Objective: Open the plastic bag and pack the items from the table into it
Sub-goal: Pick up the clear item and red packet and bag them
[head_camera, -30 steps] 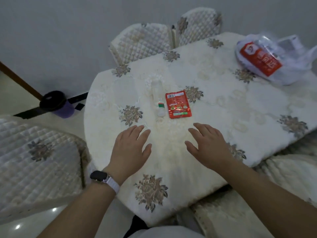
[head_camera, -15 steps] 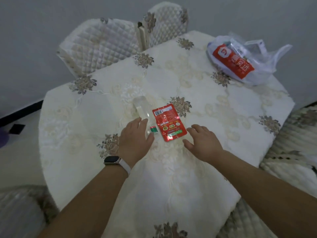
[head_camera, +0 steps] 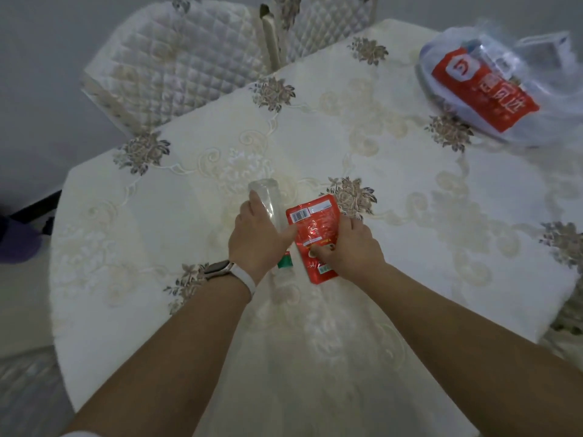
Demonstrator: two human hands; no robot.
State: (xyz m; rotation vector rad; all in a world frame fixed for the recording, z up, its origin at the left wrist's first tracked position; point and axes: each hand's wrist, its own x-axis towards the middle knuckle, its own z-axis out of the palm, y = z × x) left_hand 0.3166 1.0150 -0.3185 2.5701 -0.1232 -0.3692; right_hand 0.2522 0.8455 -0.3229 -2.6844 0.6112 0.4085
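A clear plastic bottle (head_camera: 268,200) with a green-banded neck lies on the table in the middle of the view. My left hand (head_camera: 257,241) wraps around its body. Right beside it lies a flat red snack packet (head_camera: 315,228) with a barcode. My right hand (head_camera: 353,244) lies on the packet's right half, thumb pressing its face and fingers curled at its right edge. The plastic bag (head_camera: 504,89), clear with a red printed panel, sits at the far right of the table with items inside, well away from both hands.
The table (head_camera: 410,190) wears a cream embroidered cloth with brown flower motifs. Two quilted chair backs (head_camera: 176,67) stand behind its far edge. Another padded seat shows at the lower left. A dark purple object lies on the floor at the left edge.
Both hands have moved forward from the near table area onto the items. My left hand now grips the bottle and my right hand has taken hold of the red packet. The camera has leaned closer.
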